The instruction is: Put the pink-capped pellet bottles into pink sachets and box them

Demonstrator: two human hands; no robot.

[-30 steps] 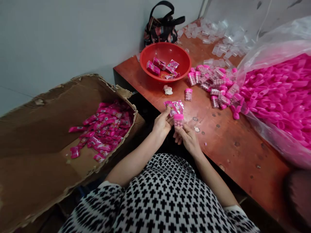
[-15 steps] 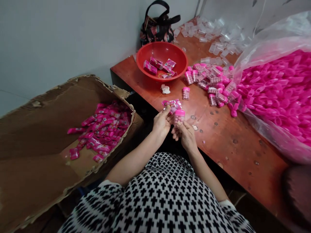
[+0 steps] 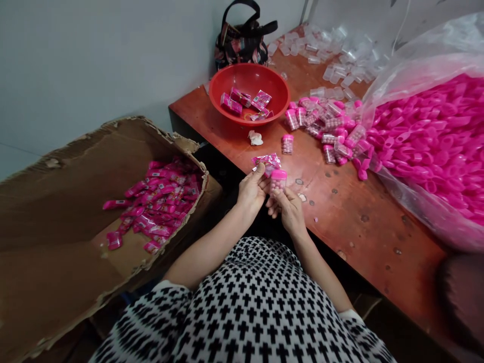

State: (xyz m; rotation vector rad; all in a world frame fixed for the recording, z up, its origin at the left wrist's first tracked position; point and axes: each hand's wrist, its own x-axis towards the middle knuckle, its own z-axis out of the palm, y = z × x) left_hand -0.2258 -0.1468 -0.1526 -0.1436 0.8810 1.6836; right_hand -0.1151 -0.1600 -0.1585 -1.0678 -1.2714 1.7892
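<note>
My left hand (image 3: 251, 192) pinches a pink plastic wrapper (image 3: 266, 162) between thumb and fingers, at the near edge of the red-brown table (image 3: 340, 201). Beside it my right hand (image 3: 288, 208) grips a small clear bottle (image 3: 278, 182) with a pink cap, full of pink balls. The bottle stands upright next to the wrapper's lower end. Both hands almost touch each other.
A red bowl (image 3: 227, 83) with a few pink packets sits at the table's far left, a black bag (image 3: 242, 43) behind it. Filled bottles (image 3: 325, 128) lie mid-table, empty clear ones (image 3: 340, 55) beyond. A plastic sack of pink caps (image 3: 431, 136) fills the right. A cardboard box (image 3: 56, 212) holding wrapped packets (image 3: 159, 199) stands on the left.
The hands stay together with the wrapper and bottle; the bottle has risen slightly against the wrapper. The view has shifted a little.
</note>
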